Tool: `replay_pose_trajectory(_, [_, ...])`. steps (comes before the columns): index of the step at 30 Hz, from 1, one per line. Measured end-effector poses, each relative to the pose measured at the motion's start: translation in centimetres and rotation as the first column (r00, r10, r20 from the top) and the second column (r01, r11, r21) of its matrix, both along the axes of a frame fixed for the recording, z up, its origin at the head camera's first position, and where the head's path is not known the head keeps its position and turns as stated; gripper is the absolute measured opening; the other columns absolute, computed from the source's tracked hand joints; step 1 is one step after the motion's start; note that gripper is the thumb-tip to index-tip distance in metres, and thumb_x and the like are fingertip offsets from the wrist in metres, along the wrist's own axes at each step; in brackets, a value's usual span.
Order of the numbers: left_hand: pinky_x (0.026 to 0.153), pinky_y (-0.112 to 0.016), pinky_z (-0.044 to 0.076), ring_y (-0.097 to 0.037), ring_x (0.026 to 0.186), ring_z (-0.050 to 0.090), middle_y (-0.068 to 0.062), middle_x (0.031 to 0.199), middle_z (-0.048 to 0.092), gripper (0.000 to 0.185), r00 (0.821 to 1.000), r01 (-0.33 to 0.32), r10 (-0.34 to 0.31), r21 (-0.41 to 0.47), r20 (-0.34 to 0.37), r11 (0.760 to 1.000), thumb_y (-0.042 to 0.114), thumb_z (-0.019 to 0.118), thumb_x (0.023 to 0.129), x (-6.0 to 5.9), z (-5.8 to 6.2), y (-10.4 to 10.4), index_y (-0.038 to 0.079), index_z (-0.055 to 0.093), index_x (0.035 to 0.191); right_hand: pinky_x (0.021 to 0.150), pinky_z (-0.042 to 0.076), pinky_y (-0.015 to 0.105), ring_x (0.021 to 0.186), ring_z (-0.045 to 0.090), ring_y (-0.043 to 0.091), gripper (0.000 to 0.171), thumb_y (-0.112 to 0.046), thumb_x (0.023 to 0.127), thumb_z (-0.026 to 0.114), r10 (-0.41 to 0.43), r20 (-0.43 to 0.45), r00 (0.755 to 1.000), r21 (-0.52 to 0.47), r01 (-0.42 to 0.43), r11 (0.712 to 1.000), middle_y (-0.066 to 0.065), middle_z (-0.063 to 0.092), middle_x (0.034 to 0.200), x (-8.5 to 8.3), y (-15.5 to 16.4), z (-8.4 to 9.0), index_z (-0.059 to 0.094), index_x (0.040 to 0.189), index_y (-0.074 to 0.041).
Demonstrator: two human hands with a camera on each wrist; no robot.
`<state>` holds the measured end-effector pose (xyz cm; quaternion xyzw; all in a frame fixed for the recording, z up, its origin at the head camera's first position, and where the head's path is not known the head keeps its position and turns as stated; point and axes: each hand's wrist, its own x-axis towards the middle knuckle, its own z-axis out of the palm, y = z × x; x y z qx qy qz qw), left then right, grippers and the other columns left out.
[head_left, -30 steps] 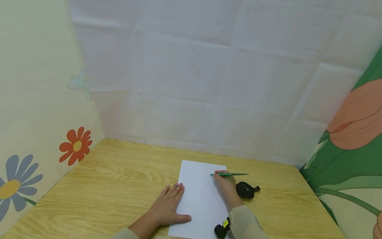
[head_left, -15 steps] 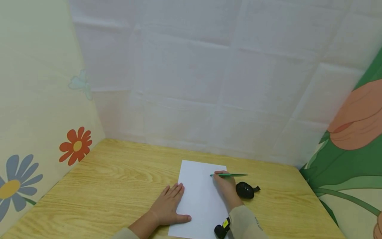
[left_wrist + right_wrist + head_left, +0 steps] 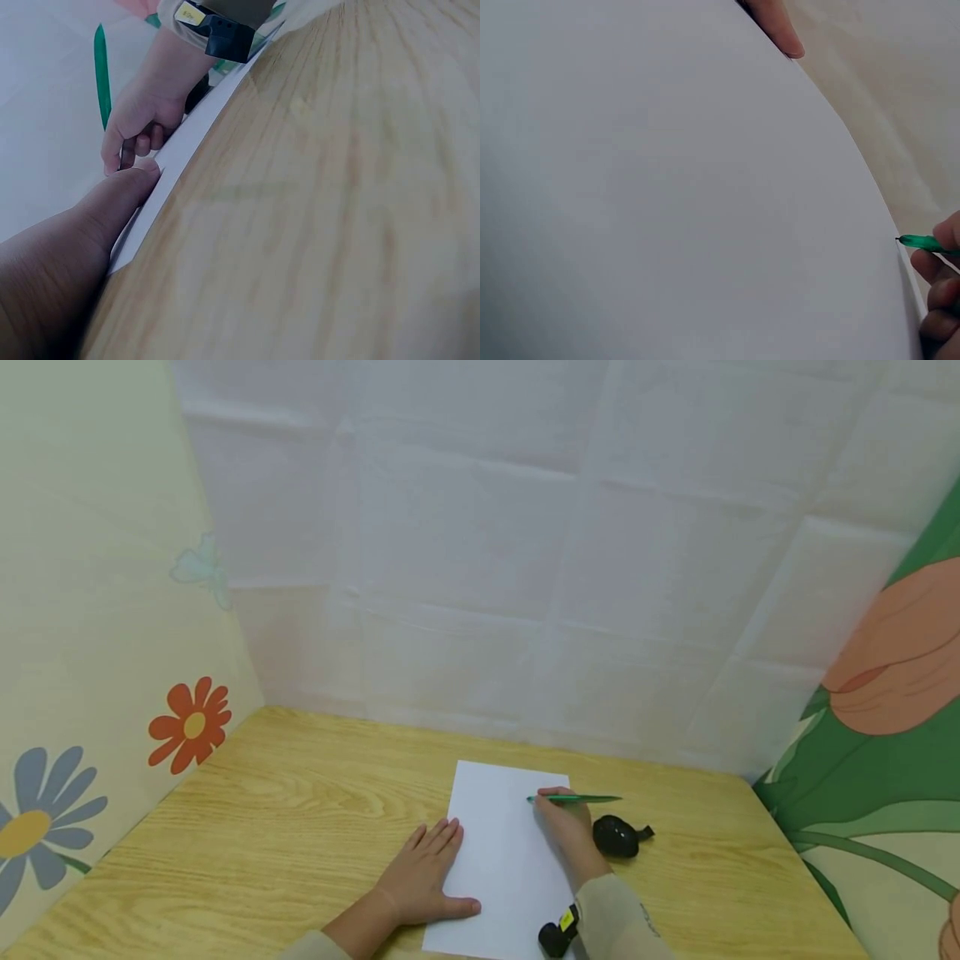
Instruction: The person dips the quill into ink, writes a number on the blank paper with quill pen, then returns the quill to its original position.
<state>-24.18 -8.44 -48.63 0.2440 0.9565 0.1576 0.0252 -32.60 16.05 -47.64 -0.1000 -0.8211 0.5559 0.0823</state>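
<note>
The person's right hand pinches a slim green plastic pen between curled fingers and thumb. The pen lies almost level, its dark tip pointing left and meeting the upper right part of a blank white rectangular sheet of paper. In the right wrist view the tip sits right at the paper's surface near the sheet's far edge.

The left hand lies flat and relaxed, palm down, with straight fingers pressing on the sheet's left edge and the thumb stretched across its lower left part. It grips nothing.

The sheet rests on a light wooden table with visible grain, near the table's front edge, between the two hands. Just to the right of the right hand, a small glossy black rounded object with a short strap lies on the table beside the paper. A black wrist-worn camera with a yellow label sits at the cuff of a beige sleeve.
</note>
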Motion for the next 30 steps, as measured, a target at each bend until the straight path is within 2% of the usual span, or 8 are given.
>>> replay_pose_trajectory(11, [0.122,-0.054,0.015,-0.031,0.151,0.021,-0.014,0.162,0.026,0.113,1.0,-0.002,0.002,-0.003,-0.006,1.0,0.082,0.052,0.077,-0.16,-0.21,0.04,0.0,0.03,0.152,0.074,0.047,0.022,0.083,0.06,0.008,0.02,-0.017,0.082,0.072,0.013,-0.009,1.0,0.016,-0.013,1.0,0.007,0.075,0.095,0.04,-0.11,-0.03,0.074,0.094,-0.002])
replay_pose_trajectory(14, [0.122,-0.054,0.015,-0.031,0.151,0.021,-0.014,0.162,0.026,0.113,1.0,-0.002,0.002,-0.002,-0.002,1.0,0.082,0.053,0.077,-0.13,-0.15,0.04,0.0,0.03,0.152,0.075,0.048,0.023,0.087,0.062,0.013,0.02,-0.017,0.082,0.072,0.018,-0.009,1.0,0.012,-0.018,1.0,0.008,0.075,0.096,0.09,-0.13,0.03,0.074,0.095,-0.002])
replay_pose_trajectory(21, [0.122,-0.054,0.015,-0.031,0.151,0.021,-0.014,0.162,0.026,0.113,1.0,-0.003,0.003,0.0,0.003,1.0,0.081,0.053,0.077,-0.05,0.05,0.03,0.0,0.03,0.152,0.075,0.048,0.022,0.085,0.061,0.009,0.02,-0.016,0.083,0.073,0.033,-0.022,0.999,0.018,-0.033,0.999,0.009,0.075,0.098,0.1,-0.17,0.1,0.074,0.096,-0.002])
replay_pose_trajectory(26, [0.122,-0.054,0.015,-0.03,0.151,0.021,-0.014,0.162,0.026,0.113,1.0,-0.003,0.003,-0.001,0.004,1.0,0.081,0.053,0.077,-0.07,0.06,0.04,0.0,0.029,0.152,0.078,0.049,0.025,0.097,0.065,0.022,0.018,-0.017,0.084,0.071,0.038,-0.002,0.999,0.033,-0.038,0.999,0.01,0.074,0.1,0.08,-0.31,0.14,0.075,0.095,-0.004])
replay_pose_trajectory(30, [0.122,-0.054,0.015,-0.03,0.151,0.021,-0.014,0.162,0.026,0.113,1.0,-0.002,0.002,-0.004,0.0,1.0,0.082,0.052,0.077,-0.04,-0.01,0.02,0.001,0.03,0.152,0.08,0.051,0.029,0.099,0.064,0.024,0.018,-0.016,0.084,0.071,0.039,0.021,0.999,0.012,-0.04,0.999,0.011,0.073,0.101,-0.01,-0.34,0.06,0.074,0.096,-0.003])
